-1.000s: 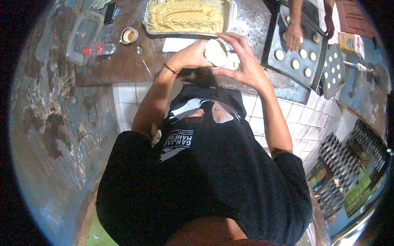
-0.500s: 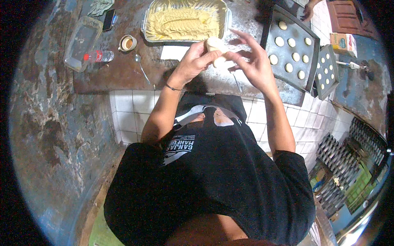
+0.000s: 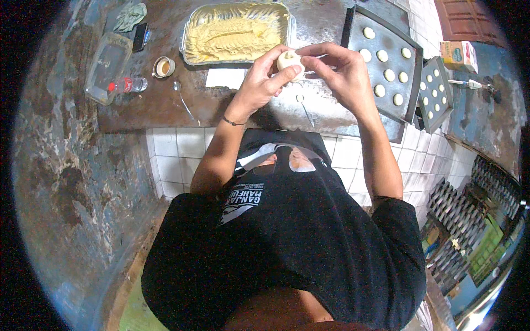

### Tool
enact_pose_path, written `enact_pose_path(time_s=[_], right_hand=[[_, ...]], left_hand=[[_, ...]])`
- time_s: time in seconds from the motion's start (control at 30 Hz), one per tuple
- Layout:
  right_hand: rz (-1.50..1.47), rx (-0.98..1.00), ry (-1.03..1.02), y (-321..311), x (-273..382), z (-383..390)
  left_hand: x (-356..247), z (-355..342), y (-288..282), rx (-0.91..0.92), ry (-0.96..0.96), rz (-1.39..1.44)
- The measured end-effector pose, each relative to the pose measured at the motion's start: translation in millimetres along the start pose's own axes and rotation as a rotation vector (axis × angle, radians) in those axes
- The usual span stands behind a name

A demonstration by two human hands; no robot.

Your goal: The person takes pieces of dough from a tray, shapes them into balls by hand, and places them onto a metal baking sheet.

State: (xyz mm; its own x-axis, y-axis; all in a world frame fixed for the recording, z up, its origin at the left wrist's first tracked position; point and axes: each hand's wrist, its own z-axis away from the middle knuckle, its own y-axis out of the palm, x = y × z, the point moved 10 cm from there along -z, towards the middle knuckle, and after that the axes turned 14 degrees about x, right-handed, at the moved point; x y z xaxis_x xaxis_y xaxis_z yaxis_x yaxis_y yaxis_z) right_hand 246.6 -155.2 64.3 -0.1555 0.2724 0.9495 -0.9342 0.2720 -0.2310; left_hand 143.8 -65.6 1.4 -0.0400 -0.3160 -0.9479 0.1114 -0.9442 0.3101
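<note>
Above the table's front edge, my left hand cups a pale dough ball, its thumb pressed on the near side. The ball's top looks uneven, with a small fold. My right hand has its thumb and fingertips closed on the ball's right edge, pinching the dough. Just beyond my hands sits a foil-lined tray of yellow paste. A small spoon lies below the ball on the floured tabletop.
Right of my hands is a dark baking tray with several dough rounds; a smaller tray of rounds adjoins it. To the left are a cup, another spoon, a bottle, a clear container and a phone.
My right hand's spread fingers have closed onto the dough, which looks rounder. Another person's hand at the upper right has left the view. The view has shifted slightly.
</note>
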Motion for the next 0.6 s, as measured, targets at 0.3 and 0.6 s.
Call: enact_pose_path(time_s=[0.3, 0.6], right_hand=[[0.522, -0.113, -0.378, -57.8, 28.2, 35.2], [-1.211, -0.142, -0.107, -106.3, -104.5, 51.3]], left_hand=[[14.0, -57.5, 50.0, -0.077, -0.103, 0.332], [-39.2, -144.4, 101.2, -0.261, 0.139, -0.307]])
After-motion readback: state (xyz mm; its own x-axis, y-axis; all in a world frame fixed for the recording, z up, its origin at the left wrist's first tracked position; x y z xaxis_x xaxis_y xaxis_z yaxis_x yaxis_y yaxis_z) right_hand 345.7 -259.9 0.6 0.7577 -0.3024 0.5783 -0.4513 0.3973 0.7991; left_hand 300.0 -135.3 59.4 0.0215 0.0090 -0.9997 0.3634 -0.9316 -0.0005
